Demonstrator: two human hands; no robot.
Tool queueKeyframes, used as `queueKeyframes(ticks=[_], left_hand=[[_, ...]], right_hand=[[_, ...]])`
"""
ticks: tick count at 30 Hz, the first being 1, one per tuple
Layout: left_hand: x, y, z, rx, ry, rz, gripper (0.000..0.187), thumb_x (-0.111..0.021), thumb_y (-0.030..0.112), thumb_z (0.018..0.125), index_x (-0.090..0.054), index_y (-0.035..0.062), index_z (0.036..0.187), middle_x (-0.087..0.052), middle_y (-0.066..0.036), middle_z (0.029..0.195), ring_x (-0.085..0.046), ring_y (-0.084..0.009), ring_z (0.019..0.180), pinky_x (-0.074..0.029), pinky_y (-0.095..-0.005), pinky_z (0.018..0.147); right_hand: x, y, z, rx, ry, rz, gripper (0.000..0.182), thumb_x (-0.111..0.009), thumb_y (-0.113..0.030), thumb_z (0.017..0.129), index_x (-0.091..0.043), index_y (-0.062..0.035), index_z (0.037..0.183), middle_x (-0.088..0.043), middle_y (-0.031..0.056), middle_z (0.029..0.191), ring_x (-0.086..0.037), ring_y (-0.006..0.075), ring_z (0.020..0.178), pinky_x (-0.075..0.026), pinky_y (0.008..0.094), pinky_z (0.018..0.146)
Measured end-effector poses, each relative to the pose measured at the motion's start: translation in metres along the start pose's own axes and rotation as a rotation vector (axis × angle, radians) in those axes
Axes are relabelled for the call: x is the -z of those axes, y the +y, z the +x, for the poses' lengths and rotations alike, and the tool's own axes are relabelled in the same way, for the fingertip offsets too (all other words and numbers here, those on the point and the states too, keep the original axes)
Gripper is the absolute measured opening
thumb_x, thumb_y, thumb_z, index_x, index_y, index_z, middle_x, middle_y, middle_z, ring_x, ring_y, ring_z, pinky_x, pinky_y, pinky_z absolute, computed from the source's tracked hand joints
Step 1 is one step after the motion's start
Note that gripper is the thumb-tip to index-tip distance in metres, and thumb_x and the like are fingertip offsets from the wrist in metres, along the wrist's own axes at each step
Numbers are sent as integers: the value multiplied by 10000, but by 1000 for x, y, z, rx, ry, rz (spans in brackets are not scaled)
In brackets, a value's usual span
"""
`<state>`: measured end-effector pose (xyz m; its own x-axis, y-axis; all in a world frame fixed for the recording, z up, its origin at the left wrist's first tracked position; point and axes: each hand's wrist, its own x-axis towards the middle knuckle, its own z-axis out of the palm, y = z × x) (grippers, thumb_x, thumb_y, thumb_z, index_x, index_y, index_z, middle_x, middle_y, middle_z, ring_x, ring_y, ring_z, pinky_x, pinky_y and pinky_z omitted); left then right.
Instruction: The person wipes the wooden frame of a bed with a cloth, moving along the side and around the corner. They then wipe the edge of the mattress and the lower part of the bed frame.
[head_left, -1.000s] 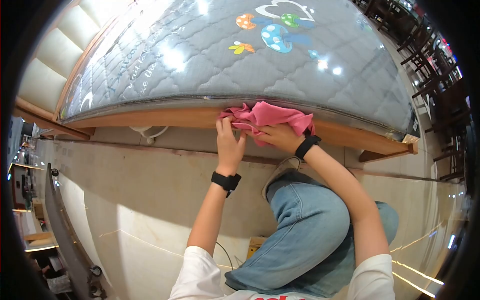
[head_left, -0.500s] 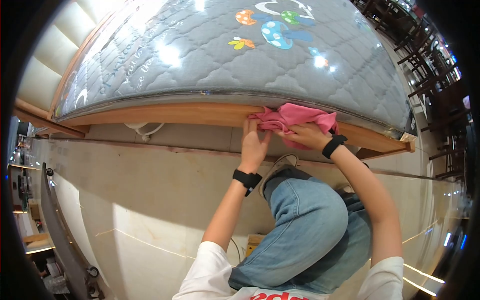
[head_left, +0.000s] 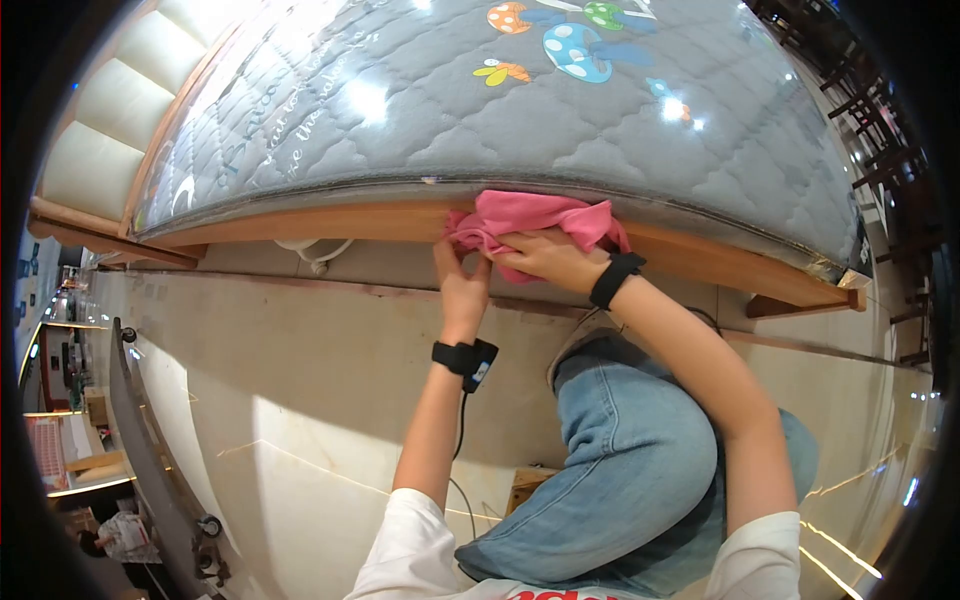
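A pink cloth (head_left: 540,212) lies bunched over the wooden side rail (head_left: 330,222) of a bed, just below the grey quilted mattress (head_left: 400,140). My right hand (head_left: 552,258) presses on the cloth from the front, its fingers closed on the fabric. At the cloth's left end, my left hand (head_left: 463,290) pinches the edge of the fabric against the rail with its fingertips. Each wrist wears a black band. Part of the rail is hidden behind the cloth.
A padded headboard (head_left: 95,170) rises at the left. Dark chairs (head_left: 880,125) line the far right. My bent knees are on the pale tiled floor (head_left: 330,350). A wheeled board (head_left: 155,450) stands at lower left, and a person (head_left: 120,535) shows beyond it.
Both hands and the pink cloth have moved left along the rail. The camera view has shifted slightly, and my left hand still touches the cloth's left end.
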<state>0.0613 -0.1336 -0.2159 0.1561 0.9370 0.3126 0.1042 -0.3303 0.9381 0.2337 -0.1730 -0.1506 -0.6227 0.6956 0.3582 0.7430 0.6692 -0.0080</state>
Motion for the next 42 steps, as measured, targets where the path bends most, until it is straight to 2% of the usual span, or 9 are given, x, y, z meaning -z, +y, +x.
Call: queueKeyframes(ticks=[3, 8, 11, 15, 19, 27, 31, 36, 42], left_hand=[[-12, 4, -5, -12, -44, 46, 337, -663, 44, 782, -485, -1, 1065, -498, -132, 1031, -532, -244, 953, -422, -334, 844], [-29, 31, -10, -75, -157, 194, 318, -665, 65, 767, -508, 19, 1039, -501, -157, 1018, -531, -311, 939, -425, -367, 823], [-32, 45, -12, 4, -188, 160, 258, -660, 62, 770, -531, 18, 990, -512, -160, 1000, -546, -320, 906, -438, -380, 794], [-25, 57, -7, -140, -183, 204, 181, -657, 33, 777, -549, -7, 916, -521, -129, 967, -562, -231, 830, -460, -318, 717], [-24, 79, -2, -167, -128, 148, 139, -642, 20, 787, -541, 4, 882, -470, -95, 949, -513, -174, 773, -444, -279, 697], [-47, 182, 18, -388, -113, -65, 107, -609, 12, 811, -514, 16, 860, -437, -90, 997, -470, -162, 813, -424, -264, 736], [-32, 205, 32, -275, -77, -390, 185, -588, 27, 842, -466, 18, 980, -430, -109, 1043, -481, -192, 966, -436, -299, 847], [14, 237, 22, -148, -300, -633, 597, -469, 340, 949, -209, 48, 1401, -300, -140, 1407, -407, -193, 1213, -397, -322, 965], [46, 213, 28, -38, -413, -614, 634, -574, 233, 903, -232, 66, 1410, -345, -91, 1378, -376, -176, 1243, -348, -310, 1021]], right_hand=[[10, 0, -17, -32, -48, -35, 493, -490, -81, 783, -461, -129, 1272, -514, 91, 1181, -523, 238, 1073, -438, 348, 907], [33, 5, -50, -66, -62, -27, 492, -463, -48, 809, -449, -149, 1291, -540, 63, 1058, -591, 225, 918, -513, 329, 710], [59, 6, -46, -128, -296, 25, 404, -472, -64, 815, -507, -119, 1214, -586, 78, 1041, -600, 244, 908, -504, 334, 709], [92, 3, -47, -111, -350, -11, 449, -458, -68, 837, -452, -153, 1277, -594, 80, 1018, -600, 232, 912, -486, 355, 722], [105, 6, -58, 24, -73, -200, 548, -504, -91, 802, -401, -174, 1335, -560, 65, 1110, -547, 222, 1031, -453, 354, 843], [198, 0, -65, -319, -98, -180, 666, -573, -53, 748, -378, -214, 1363, -569, 93, 1072, -582, 261, 929, -487, 377, 772], [271, -15, -17, -362, -25, -31, 676, -594, -13, 733, -389, -207, 1346, -593, 149, 1034, -594, 346, 875, -495, 398, 746], [312, -11, 56, -273, 169, 527, 546, -585, -35, 768, -419, -118, 1282, -589, 216, 1072, -584, 373, 960, -479, 367, 799], [176, 6, 107, -567, 337, 509, 387, -578, -160, 821, -464, -29, 1168, -596, 215, 1049, -574, 350, 997, -443, 364, 857]])
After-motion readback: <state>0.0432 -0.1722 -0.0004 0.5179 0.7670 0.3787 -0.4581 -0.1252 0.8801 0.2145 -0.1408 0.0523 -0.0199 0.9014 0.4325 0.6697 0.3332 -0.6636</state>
